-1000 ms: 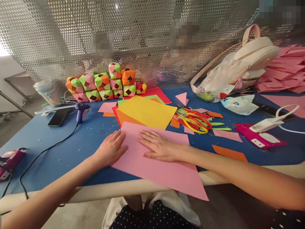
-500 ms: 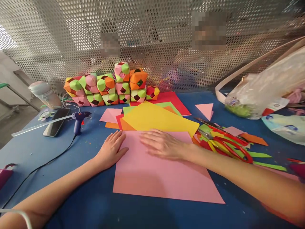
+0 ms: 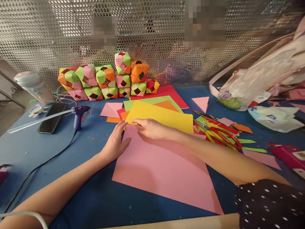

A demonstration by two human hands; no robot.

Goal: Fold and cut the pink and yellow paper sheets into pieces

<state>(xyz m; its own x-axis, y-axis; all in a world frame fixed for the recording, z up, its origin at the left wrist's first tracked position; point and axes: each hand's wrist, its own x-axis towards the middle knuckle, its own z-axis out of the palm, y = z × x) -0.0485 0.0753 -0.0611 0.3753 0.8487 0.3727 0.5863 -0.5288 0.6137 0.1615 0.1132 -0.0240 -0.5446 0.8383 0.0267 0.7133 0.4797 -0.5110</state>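
Note:
A large pink paper sheet lies on the blue table in front of me, slanting down to the right. My left hand rests at its upper left corner, thumb apart from the fingers, open along the edge. Stretched across the sheet, my right hand lies near the same corner with its fingers extended, touching the paper where pink meets yellow. The yellow paper lies just beyond, over green paper and orange paper. My right forearm hides part of the pink sheet's far edge.
Folded paper balls are stacked against a perforated metal screen. Left are a glue gun, phone and bottle. Red-handled scissors lie among paper scraps on the right, near a plastic bag.
My right hand has slid left and away from me, toward the sheet's upper left corner. The pink sheet has turned slightly, its right side nearer me. The yellow sheet has also turned.

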